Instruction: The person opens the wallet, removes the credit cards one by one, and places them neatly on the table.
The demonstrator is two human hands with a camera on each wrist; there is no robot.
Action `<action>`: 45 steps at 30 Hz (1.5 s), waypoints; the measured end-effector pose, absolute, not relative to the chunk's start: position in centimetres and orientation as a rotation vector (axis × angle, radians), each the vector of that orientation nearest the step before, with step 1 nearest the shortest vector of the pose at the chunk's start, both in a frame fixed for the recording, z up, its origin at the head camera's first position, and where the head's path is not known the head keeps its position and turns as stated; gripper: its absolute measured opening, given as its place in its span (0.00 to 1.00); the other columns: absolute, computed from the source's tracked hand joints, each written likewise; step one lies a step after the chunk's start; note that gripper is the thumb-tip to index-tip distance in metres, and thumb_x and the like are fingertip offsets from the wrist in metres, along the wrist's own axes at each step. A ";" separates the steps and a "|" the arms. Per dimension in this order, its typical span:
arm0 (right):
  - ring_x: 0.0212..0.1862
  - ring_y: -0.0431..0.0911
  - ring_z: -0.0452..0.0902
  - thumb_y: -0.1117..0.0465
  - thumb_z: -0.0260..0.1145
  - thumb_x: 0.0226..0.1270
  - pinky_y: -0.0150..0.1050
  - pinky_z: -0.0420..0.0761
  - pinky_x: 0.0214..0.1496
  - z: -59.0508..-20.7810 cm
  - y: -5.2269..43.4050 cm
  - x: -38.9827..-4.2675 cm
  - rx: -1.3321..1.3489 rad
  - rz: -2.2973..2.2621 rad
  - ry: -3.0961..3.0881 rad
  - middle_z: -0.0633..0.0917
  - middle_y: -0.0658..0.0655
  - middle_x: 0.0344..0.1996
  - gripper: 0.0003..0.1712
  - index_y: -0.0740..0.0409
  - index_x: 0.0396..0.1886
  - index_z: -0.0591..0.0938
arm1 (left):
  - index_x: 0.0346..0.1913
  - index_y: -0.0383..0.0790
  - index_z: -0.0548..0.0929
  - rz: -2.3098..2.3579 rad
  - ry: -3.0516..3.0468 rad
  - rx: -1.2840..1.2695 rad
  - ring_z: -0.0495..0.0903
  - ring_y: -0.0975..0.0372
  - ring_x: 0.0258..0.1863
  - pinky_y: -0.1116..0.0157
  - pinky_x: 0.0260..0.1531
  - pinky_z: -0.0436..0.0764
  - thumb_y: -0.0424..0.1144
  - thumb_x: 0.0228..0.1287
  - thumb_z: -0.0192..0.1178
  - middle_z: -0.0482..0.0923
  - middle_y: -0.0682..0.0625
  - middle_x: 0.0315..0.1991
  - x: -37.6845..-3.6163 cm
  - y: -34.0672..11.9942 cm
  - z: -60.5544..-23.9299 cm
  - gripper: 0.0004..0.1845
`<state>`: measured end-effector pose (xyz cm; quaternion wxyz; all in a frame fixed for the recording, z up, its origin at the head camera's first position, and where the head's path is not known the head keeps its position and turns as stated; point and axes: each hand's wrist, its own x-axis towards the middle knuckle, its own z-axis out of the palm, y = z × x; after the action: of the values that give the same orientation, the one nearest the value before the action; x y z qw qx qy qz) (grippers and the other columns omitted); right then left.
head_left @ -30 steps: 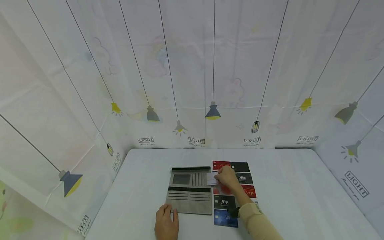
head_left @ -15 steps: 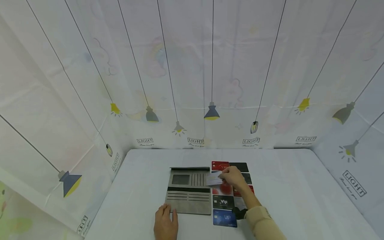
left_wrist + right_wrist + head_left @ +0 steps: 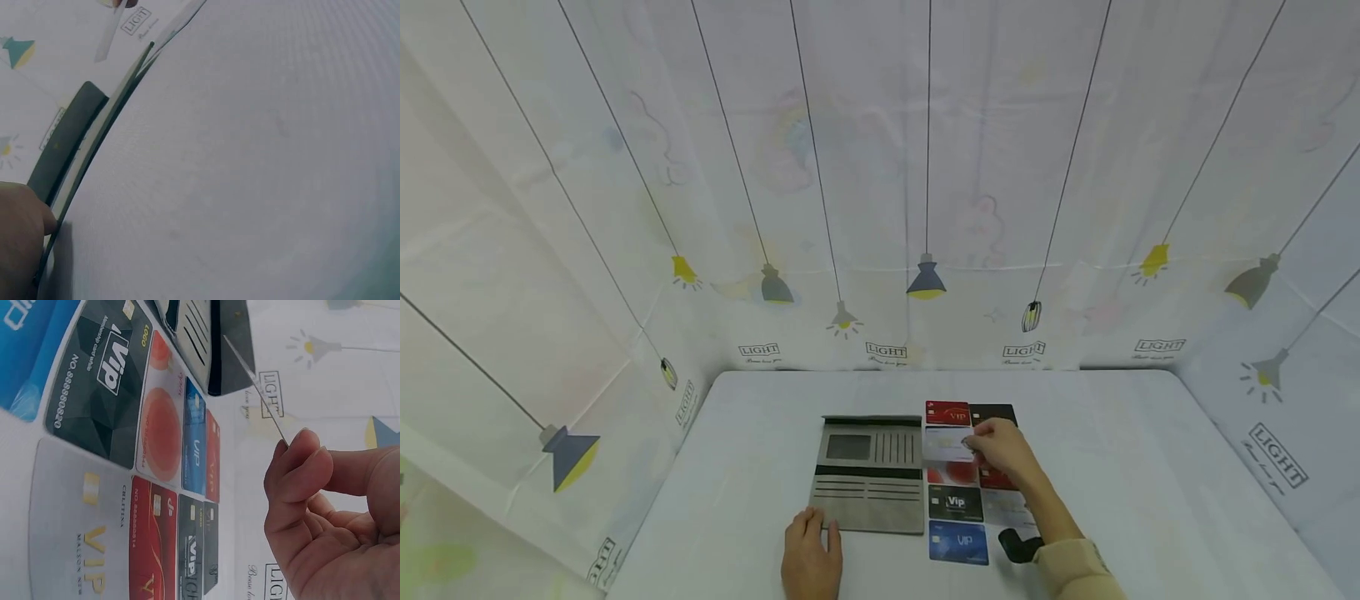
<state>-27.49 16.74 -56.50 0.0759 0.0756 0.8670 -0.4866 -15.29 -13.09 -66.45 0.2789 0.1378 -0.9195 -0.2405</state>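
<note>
The right hand [image 3: 1006, 451] and its forearm cover several cards of the right column [image 3: 992, 479], the left hand [image 3: 811, 560] is cut off at the head view's bottom edge, and the print on the held pale card [image 3: 946, 443] is probably too blurred to read.

Right wrist view. A thin pale card [image 3: 256, 384], seen edge-on, is pinched between the fingertips [image 3: 300, 465] of the right hand [image 3: 325, 519] and held above the table. Below it, cards are laid in two rows: a black card [image 3: 100, 387], a blue card [image 3: 28, 350], a silver card [image 3: 78, 537] and a red card [image 3: 152, 547]. The grey wallet [image 3: 206, 337] is seen at the top.
</note>
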 end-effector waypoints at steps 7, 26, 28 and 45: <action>0.24 0.46 0.78 0.61 0.62 0.71 0.37 0.82 0.27 -56.3 17.9 -25.7 0.207 -1.430 2.630 0.83 0.58 0.26 0.17 0.70 0.50 0.77 | 0.43 0.32 0.87 -0.664 -2.482 0.363 0.82 0.48 0.50 0.51 0.48 0.86 0.36 0.55 0.73 0.84 0.42 0.45 -15.2 -13.2 -66.6 0.14; 0.24 0.45 0.74 0.62 0.56 0.75 0.35 0.74 0.21 -56.8 20.6 -20.3 0.341 -1.423 2.582 0.80 0.57 0.28 0.16 0.72 0.52 0.72 | 0.43 0.31 0.87 -0.665 -2.436 0.317 0.82 0.48 0.49 0.51 0.47 0.85 0.36 0.54 0.73 0.84 0.41 0.45 -15.4 -13.3 -66.8 0.15; 0.24 0.45 0.74 0.61 0.56 0.75 0.35 0.74 0.21 -57.1 21.0 -19.6 0.373 -1.404 2.571 0.80 0.57 0.28 0.16 0.72 0.52 0.72 | 0.43 0.32 0.87 -0.664 -2.443 0.324 0.82 0.48 0.49 0.51 0.48 0.85 0.36 0.54 0.73 0.84 0.42 0.45 -15.4 -13.4 -66.8 0.15; 0.26 0.45 0.75 0.62 0.56 0.75 0.38 0.78 0.25 -59.7 23.9 -16.0 0.459 -1.304 2.516 0.80 0.57 0.28 0.17 0.73 0.52 0.73 | 0.45 0.31 0.87 -0.681 -2.479 0.340 0.82 0.48 0.51 0.51 0.50 0.85 0.37 0.56 0.72 0.83 0.41 0.47 -15.3 -13.5 -66.8 0.15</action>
<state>-16.04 23.93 -59.68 0.1349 0.1583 0.8684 -0.4502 -15.29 -13.51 -66.79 0.2708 0.1262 -0.9203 -0.2527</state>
